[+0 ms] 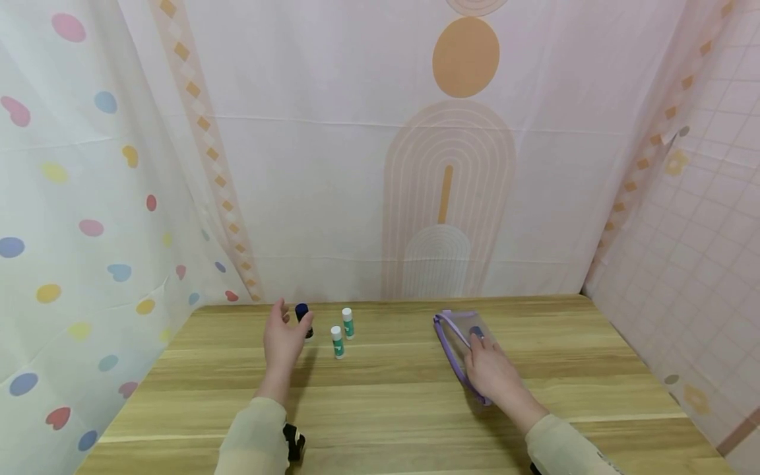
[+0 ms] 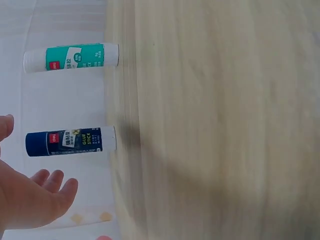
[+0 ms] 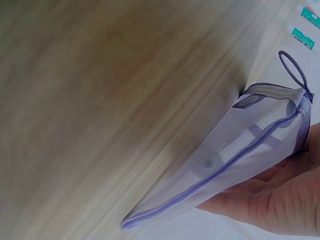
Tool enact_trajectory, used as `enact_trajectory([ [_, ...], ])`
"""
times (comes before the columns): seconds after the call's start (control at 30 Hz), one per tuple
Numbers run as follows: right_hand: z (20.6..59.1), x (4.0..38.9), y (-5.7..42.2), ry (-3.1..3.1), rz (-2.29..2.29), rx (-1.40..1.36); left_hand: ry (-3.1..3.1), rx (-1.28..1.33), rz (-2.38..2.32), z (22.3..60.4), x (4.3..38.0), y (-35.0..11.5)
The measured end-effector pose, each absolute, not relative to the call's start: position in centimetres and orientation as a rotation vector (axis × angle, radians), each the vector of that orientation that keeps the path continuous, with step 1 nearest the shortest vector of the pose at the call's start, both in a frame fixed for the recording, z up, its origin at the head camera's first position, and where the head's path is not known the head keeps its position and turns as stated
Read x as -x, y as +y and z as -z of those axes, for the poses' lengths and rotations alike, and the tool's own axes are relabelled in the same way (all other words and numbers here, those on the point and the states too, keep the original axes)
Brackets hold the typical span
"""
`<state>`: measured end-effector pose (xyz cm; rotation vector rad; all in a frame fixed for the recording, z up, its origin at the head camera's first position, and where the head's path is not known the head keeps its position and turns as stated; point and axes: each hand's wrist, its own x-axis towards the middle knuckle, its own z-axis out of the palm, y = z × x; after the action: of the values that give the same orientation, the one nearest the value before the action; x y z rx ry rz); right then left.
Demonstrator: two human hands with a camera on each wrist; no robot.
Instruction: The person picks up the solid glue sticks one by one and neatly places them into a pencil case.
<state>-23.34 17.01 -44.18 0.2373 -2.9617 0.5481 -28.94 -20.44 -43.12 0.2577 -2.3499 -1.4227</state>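
Observation:
My left hand (image 1: 286, 338) reaches around a navy glue stick (image 2: 70, 141) standing upright on the table. Its thumb and fingers are spread apart, with the stick between them in the head view. Close by, two green-and-white glue sticks, one nearer (image 1: 338, 343) and one farther back (image 1: 348, 324), stand upright. On the right, my right hand (image 1: 494, 373) grips a see-through mesh pouch (image 3: 235, 150) with purple trim, fingers partly hidden behind it in the right wrist view. Through the mesh, blurred shapes show inside, and a dark blue end (image 1: 476, 332) appears beside the fingertips.
The wooden table (image 1: 386, 409) runs back to a pale patterned curtain (image 1: 320, 198). More curtains hang at its left and right sides. A purple loop (image 3: 292, 69) sticks out from the pouch's end.

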Motion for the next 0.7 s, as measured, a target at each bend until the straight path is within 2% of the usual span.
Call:
enact_trajectory([
  [0.37, 44.2, 23.3, 17.0, -2.947, -0.552, -0.254, -2.158, -0.3, 1.706, 44.1, 29.9, -20.9],
  [0.7, 44.1, 23.4, 17.0, -2.944, -0.535, -0.254, -2.16, -0.318, 1.777, 45.1, 30.4, -21.4],
])
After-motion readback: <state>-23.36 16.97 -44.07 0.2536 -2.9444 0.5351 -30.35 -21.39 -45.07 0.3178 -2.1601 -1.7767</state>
